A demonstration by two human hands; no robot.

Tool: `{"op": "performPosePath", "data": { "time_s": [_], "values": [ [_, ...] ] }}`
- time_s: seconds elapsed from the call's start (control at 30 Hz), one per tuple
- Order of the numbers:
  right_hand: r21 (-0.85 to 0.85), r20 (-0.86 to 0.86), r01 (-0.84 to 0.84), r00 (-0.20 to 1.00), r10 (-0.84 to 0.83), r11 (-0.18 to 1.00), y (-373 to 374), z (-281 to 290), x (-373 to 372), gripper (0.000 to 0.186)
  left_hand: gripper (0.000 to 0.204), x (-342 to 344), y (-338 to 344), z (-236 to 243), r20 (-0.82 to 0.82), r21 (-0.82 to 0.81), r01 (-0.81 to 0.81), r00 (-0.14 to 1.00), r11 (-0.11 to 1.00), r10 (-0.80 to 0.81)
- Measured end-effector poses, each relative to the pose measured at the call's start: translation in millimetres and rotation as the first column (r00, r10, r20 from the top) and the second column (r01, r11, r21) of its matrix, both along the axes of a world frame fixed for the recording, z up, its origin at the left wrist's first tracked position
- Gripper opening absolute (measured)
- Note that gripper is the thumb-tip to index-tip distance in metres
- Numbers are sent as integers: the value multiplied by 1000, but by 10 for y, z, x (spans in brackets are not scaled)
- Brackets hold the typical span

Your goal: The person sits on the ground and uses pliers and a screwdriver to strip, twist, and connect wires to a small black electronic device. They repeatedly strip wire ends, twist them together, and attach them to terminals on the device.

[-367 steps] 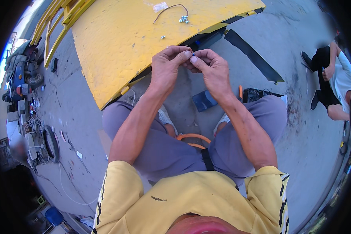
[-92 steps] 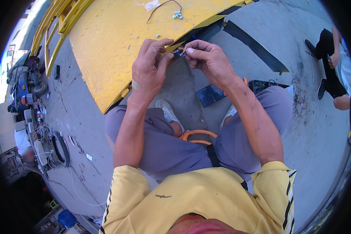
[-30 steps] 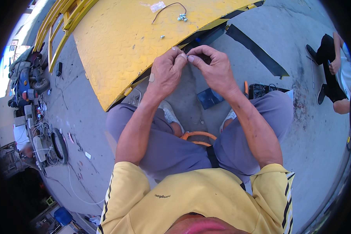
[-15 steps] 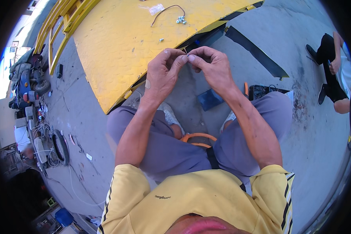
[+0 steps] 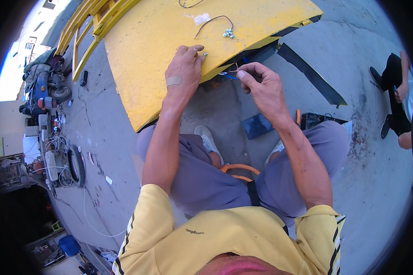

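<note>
My left hand (image 5: pixel 183 71), a plaster (image 5: pixel 174 81) on its wrist, reaches over the yellow metal platform (image 5: pixel 142 59). Its thumb and forefinger are apart, right beside a single small bolt (image 5: pixel 206 54) on the surface. My right hand (image 5: pixel 264 87) is off the platform's edge, thumb and forefinger pinched on a thin brown wire (image 5: pixel 233 71). Just below that runs a blue wire (image 5: pixel 231 77), coming out from under the edge. Farther back on the platform lie a cluster of small silvery bolts (image 5: pixel 228 34), a loose brown cable (image 5: pixel 214 19) and a clear plastic bag (image 5: pixel 201 19).
A dark blue box (image 5: pixel 257 126) stands on the concrete between my feet, near an open black case (image 5: pixel 319 120). A dark strip (image 5: pixel 309 73) lies to the right. Another person (image 5: pixel 397 91) is at far right. At left are a motorcycle (image 5: pixel 43 91) and a tyre (image 5: pixel 76 165).
My hands have parted from where they met at the platform's edge. The left has moved onto the platform beside the single bolt; the right has shifted right, holding the wire.
</note>
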State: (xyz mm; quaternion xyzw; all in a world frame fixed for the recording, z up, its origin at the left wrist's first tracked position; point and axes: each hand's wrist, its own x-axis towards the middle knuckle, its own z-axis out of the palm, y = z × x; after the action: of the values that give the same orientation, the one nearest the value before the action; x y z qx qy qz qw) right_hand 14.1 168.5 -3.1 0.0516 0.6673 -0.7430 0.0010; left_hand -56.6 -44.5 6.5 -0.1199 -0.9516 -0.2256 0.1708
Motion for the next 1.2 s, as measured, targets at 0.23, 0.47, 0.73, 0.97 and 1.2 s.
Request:
{"op": "performPosePath", "data": {
  "time_s": [0.23,0.47,0.73,0.97,1.2],
  "values": [
    [42,-17,16,1000,-15,999,11,-4,23,16,15,-46,82,-46,-69,-122,79,994,989,-88],
    [110,-88,30,996,-21,994,18,-66,1,18,12,220,232,54,235,769,52,904,638,-357],
    [204,-169,75,985,-41,976,-49,-43,25,15,19,236,188,84,372,817,-55,812,574,-451],
    [309,-320,172,945,-68,935,-100,-38,24,11,22,272,174,70,389,802,-40,793,596,-470],
    [333,-320,184,945,-72,925,-104,28,36,10,23,291,200,31,428,825,-112,763,554,-484]
  ]
}}
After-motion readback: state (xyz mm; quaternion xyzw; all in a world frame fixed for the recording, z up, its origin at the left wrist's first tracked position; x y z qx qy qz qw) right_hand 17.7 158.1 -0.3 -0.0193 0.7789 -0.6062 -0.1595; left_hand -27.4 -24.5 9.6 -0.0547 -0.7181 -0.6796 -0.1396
